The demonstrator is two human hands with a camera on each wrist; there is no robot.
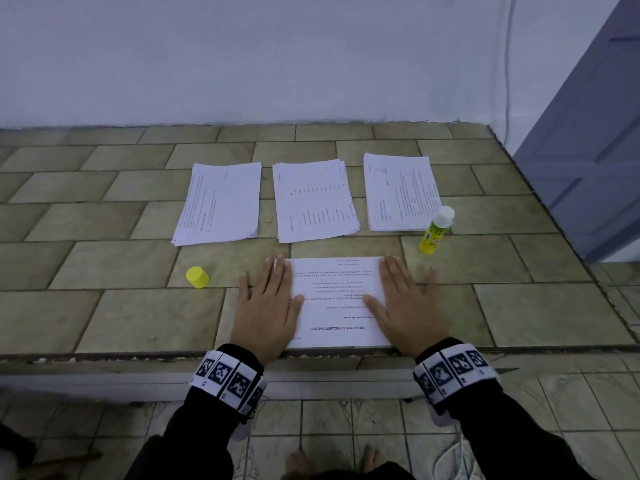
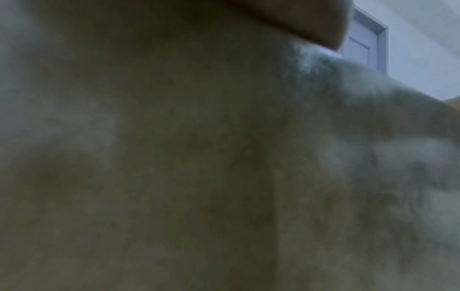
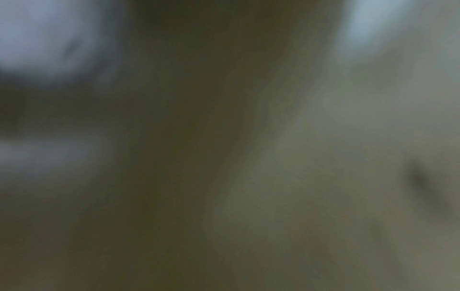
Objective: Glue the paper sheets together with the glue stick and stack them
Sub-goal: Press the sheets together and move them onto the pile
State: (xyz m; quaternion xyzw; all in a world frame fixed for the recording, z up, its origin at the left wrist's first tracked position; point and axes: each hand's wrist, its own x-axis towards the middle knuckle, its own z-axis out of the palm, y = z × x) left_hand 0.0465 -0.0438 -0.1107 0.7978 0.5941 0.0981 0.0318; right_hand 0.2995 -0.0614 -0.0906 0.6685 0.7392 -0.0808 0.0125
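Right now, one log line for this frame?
left hand: flat on front sheet | right hand: flat on it | glue stick: uncapped, upright | cap: apart, left

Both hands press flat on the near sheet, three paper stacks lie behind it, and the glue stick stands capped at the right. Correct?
Not quite: the glue stick is uncapped; its yellow cap lies left of the left hand. The head view shows it. The rest holds.
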